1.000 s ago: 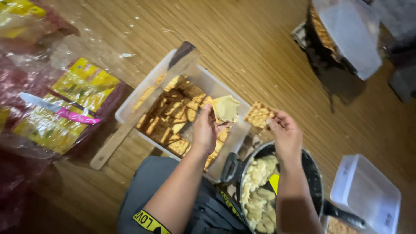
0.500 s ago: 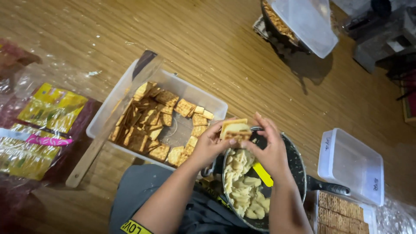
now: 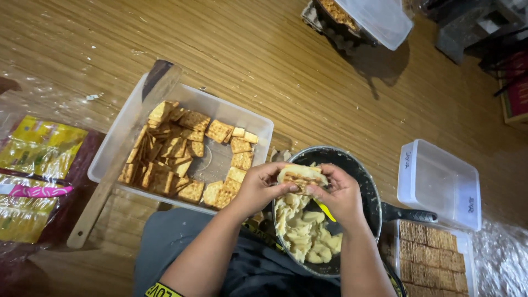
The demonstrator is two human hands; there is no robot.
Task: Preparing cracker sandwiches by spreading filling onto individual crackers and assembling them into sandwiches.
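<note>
A square, tan cracker sandwich [image 3: 300,177] bulging with pale filling sits above the dark pan [image 3: 360,173]. The left hand [image 3: 259,187] pinches it from nine o'clock, the right hand [image 3: 341,193] from three o'clock. A clear tub of crackers [image 3: 250,122] lies at ten o'clock.

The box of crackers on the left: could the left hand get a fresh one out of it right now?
Probably not at once: the left hand and right hand both grip a filled cracker over the pan. The box of crackers lies open alongside.
</note>
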